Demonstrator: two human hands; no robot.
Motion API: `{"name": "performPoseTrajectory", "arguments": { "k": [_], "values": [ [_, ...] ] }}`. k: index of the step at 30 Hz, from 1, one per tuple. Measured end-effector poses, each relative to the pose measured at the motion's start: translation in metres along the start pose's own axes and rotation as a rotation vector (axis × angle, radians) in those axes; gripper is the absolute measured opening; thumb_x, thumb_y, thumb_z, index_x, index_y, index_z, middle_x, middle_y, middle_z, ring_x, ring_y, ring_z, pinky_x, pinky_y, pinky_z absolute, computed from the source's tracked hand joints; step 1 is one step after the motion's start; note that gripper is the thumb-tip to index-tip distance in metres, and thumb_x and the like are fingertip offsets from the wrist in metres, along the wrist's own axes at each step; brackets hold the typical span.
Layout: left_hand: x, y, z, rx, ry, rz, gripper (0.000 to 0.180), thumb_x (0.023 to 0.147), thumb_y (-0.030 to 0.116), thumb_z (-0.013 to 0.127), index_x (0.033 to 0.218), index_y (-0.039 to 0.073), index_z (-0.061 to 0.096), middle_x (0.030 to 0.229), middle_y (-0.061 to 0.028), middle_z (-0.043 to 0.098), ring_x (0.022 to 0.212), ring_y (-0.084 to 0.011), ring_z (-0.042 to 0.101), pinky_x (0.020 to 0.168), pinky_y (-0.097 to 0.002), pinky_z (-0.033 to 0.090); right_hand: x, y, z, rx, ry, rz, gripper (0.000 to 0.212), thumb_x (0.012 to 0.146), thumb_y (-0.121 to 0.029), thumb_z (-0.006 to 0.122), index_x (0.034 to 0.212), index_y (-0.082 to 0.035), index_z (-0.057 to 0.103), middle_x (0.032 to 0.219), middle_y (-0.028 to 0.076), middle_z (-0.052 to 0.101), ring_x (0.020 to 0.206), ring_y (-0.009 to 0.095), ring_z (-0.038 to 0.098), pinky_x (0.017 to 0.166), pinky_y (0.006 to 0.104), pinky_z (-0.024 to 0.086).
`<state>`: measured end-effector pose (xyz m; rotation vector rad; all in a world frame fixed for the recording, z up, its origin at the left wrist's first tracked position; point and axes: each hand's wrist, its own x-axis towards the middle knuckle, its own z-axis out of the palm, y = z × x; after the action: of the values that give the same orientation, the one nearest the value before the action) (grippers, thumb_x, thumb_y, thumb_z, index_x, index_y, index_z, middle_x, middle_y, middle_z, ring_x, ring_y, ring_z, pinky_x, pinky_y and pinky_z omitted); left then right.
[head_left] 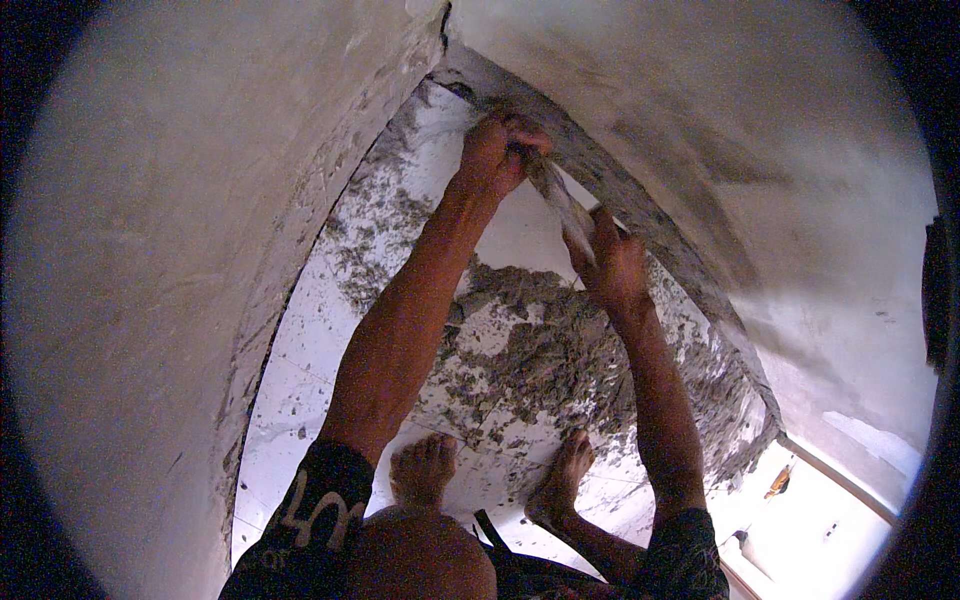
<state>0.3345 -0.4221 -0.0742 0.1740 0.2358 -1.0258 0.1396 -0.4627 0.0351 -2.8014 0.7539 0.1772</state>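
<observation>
One long, narrow, pale strip (565, 205) is grasped in both hands, just beside the foot of the right-hand wall (780, 150) and near the far corner. The left hand (505, 150) is clenched round its far end, fingers curled; the right hand (612, 262) grips its nearer end, though the exact finger contact is partly hidden. The strip slants from the corner back toward the right. Below it lies the white floor (300, 400), with crumbly grey-brown debris (545, 325) spread between the hands and two bare feet (423, 468). A rough grey band (690, 250) runs along the base of that wall. The left-hand wall (170, 250) is plain and pale. Lower right, a small orange object (779, 482) lies on a brightly lit surface (810, 525)
</observation>
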Motion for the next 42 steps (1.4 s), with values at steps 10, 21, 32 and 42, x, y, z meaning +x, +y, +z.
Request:
{"name": "performPoseTrajectory", "arguments": {
  "k": [10,21,32,42],
  "values": [
    [-0.005,0.000,0.007,-0.015,0.052,-0.019,0.028,0.095,0.020,0.042,0.069,0.013,0.041,0.058,0.0006,0.038,0.052,-0.0159,0.039,0.052,-0.0356,0.037,-0.009,0.033,0.031,0.342,0.045,0.058,0.040,0.075,-0.013,0.069,0.110,-0.004,0.053,0.081,0.020,0.065,0.071,0.039,0.064,0.061,0.0429,0.053],
    [0.025,-0.032,-0.011,0.171,-0.015,0.256,0.023,0.096,0.028,0.038,0.078,0.017,0.044,0.064,-0.0015,0.041,0.056,-0.0170,0.041,0.051,-0.0359,0.041,-0.002,-0.005,-0.014,-0.077,0.071,0.088,0.042,0.089,-0.028,0.060,0.115,0.005,0.053,0.082,0.027,0.065,0.073,0.043,0.064,0.065,0.0506,0.052],
    [0.054,-0.079,-0.055,1.069,0.442,0.679,0.027,0.088,0.027,0.056,0.105,0.007,0.056,0.077,-0.0098,0.057,0.073,-0.0244,0.057,0.062,-0.0407,0.049,-0.094,-0.008,-0.042,0.197,0.101,0.195,0.024,0.089,-0.023,0.063,0.096,-0.002,0.056,0.067,0.019,0.064,0.060,0.038,0.065,0.049,0.0435,0.049],
    [-0.045,0.005,0.021,1.366,0.658,0.502,0.035,0.092,0.021,0.055,0.118,0.003,0.041,0.088,-0.0198,0.059,0.067,-0.0346,0.060,0.047,-0.0479,0.052,-0.122,-0.021,-0.050,0.225,-0.176,0.433,0.039,0.091,-0.029,0.059,0.119,-0.002,0.056,0.097,0.021,0.066,0.094,0.039,0.061,0.088,0.0484,0.043]
  ]
}}
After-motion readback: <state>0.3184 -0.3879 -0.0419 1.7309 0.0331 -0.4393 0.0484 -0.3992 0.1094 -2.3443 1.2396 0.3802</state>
